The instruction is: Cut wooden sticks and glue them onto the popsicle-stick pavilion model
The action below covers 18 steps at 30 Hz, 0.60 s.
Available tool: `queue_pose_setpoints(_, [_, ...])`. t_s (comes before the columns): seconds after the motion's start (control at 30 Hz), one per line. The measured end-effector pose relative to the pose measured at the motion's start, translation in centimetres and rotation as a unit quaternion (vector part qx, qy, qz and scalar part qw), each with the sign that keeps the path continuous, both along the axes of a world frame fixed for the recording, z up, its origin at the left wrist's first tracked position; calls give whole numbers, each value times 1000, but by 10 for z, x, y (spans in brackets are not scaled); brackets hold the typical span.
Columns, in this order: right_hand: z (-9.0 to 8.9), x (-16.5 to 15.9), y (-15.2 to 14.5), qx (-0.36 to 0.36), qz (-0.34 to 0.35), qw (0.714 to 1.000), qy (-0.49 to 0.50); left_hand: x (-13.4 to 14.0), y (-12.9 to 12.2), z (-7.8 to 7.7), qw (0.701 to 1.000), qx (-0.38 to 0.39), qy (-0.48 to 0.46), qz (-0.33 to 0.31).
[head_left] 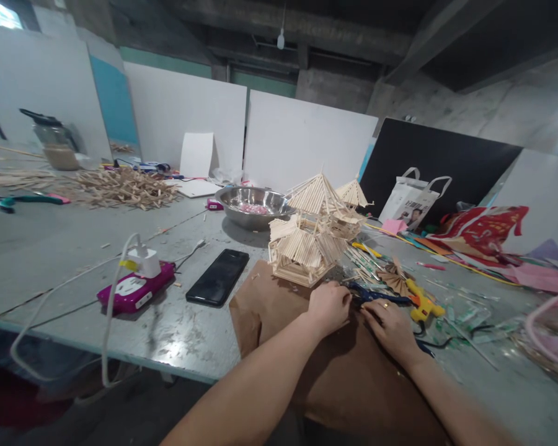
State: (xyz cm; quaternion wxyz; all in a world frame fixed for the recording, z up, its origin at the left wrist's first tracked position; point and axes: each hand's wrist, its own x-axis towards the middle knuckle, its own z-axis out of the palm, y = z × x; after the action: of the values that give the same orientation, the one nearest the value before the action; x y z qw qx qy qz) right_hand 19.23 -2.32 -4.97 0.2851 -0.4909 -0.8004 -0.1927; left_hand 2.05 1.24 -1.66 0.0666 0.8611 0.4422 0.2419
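Note:
My left hand (331,307) is closed over the brown paper (279,310), its fingers curled down. Whatever it pinches is hidden. My right hand (391,327), with a ring on one finger, is also closed, thumb and fingertips together a short way to the right. I cannot make out anything between them. Just beyond both hands lies a dark blue tool (381,295), partly covered. A pavilion model (307,244) of thin wooden sticks stands at the far edge of the paper, with a second stick roof (353,193) behind it. A yellow glue gun (423,301) lies right of my right hand.
On the left are a black phone (217,277) and a purple power strip (137,288) with a looping white cable. Farther back stand a steel bowl (255,214) and a heap of wood strips (128,188). A red bag (481,229) and scraps lie right.

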Motion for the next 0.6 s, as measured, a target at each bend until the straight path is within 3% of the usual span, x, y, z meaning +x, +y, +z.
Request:
queue_pose_setpoints(0.23, [0,1,0,3,-13,1000,11,-10,-6,19,980,92,-174,-26])
queue_pose_setpoints(0.43, [-3,3,0,14,-23,1000,12,-18,1,25,922,136,-361,18])
queue_pose_setpoints(0.6, [-3,4,0,17,-25,999,12,-21,8,27,887,175,-420,81])
